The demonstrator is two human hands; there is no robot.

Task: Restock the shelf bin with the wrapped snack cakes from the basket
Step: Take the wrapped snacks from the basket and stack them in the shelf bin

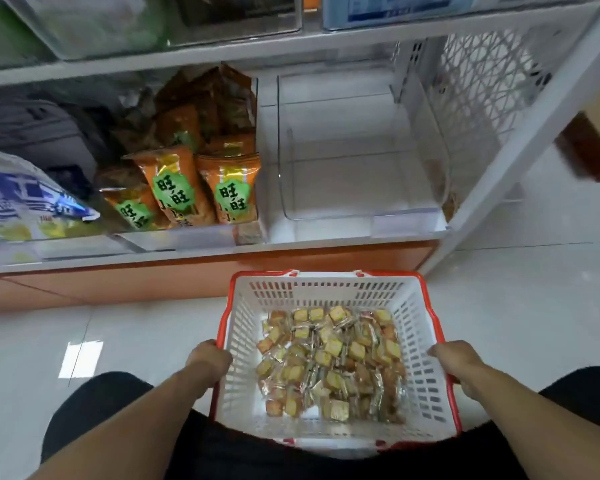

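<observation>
A white basket [326,289] with a red rim sits low in front of me, just ahead of my knees. Several small wrapped snack cakes [329,362], yellow and orange in clear wrappers, cover its bottom. My left hand [210,358] grips the basket's left rim. My right hand [456,360] grips the right rim. Above and beyond the basket, a clear plastic shelf bin [361,209] stands on the lowest shelf with nothing inside it.
Orange snack bags [201,188] fill the bin to the left of the clear one. A blue and white bag [25,202] lies further left. A white lattice panel [482,91] closes the shelf's right end. White tiled floor [534,306] spreads around the basket.
</observation>
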